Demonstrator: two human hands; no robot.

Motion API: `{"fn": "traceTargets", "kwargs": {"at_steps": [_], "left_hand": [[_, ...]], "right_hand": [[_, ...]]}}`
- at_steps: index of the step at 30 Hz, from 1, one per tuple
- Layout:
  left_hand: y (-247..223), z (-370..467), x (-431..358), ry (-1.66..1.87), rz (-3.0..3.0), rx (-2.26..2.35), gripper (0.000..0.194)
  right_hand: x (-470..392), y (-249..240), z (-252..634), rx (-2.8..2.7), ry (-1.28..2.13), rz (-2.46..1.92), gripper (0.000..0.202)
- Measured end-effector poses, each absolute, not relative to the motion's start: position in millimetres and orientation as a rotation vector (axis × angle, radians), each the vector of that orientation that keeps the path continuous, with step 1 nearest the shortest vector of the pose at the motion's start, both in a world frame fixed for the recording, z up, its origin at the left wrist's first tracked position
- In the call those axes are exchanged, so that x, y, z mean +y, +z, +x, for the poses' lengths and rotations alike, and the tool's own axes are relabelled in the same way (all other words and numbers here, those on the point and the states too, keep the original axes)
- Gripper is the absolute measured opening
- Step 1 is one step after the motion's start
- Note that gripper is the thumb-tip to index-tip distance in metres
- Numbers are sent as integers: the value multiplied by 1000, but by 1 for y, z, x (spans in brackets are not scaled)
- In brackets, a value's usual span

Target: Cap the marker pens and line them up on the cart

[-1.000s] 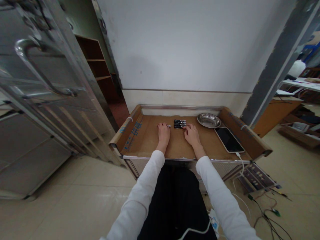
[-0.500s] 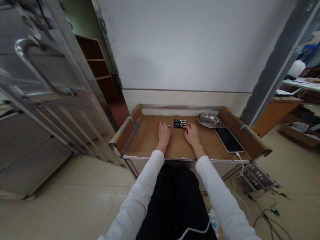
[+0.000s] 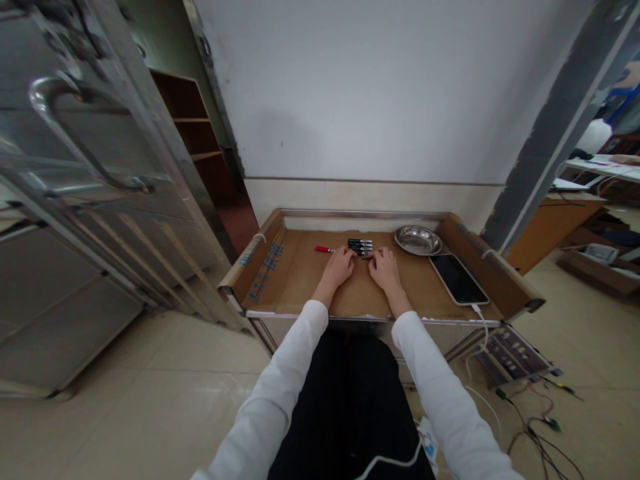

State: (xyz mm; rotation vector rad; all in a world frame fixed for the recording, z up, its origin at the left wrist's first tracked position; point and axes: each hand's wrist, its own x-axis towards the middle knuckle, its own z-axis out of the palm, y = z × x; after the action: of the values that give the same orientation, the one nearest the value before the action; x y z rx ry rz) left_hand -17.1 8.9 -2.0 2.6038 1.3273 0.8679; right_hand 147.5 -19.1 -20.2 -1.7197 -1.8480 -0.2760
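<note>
Several black pens (image 3: 360, 244) lie side by side in a stack of rows on the cardboard-covered table (image 3: 300, 287). My left hand (image 3: 341, 264) reaches the left end of the nearest pen, fingers close together. At that pen's right end is my right hand (image 3: 382, 264), its fingers bent and touching or pinching the tip. The fingertips of both hands are too small to make out fully. A red pen (image 3: 325, 249) lies apart, just left of my left hand.
A round metal bowl (image 3: 418, 240) sits at the back right. In front of it a phone (image 3: 459, 279) lies with a white cable plugged in. Raised cardboard sides (image 3: 487, 267) border the table, and a wall stands behind it.
My left hand has moved right, off the red pen to the near edge of the black pens, leaving the red pen in full view. My right hand has hardly moved.
</note>
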Motion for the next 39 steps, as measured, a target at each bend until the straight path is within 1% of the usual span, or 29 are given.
{"fn": "traceTargets", "kwargs": {"at_steps": [3,9,14,22,27,35,37,39], "left_hand": [[-3,-17,10,885,2636,1351,26],[-5,-18,12,891,2666,1420,18],[-8,-18,14,890,2651,1470,15],[-6,-18,13,905,2656,1338,11],[-3,-18,12,953,2647,1157,11],[-2,-17,12,1056,2536,1013,18],[-2,-17,12,1043,2546,1037,25],[-2,-18,11,994,2593,1076,36]], "right_hand": [[-19,-19,147,-1840,-285,-1735,19],[-21,-19,146,-1856,-264,-1777,22],[-21,-19,146,-1880,-253,-1772,20],[-20,-18,145,-1945,-215,-1668,19],[-20,-15,145,-1984,-104,-1521,16],[-20,-12,146,-1987,-27,-1392,19],[-21,-12,146,-1952,-33,-1401,21],[-22,-12,145,-1903,-54,-1423,23]]}}
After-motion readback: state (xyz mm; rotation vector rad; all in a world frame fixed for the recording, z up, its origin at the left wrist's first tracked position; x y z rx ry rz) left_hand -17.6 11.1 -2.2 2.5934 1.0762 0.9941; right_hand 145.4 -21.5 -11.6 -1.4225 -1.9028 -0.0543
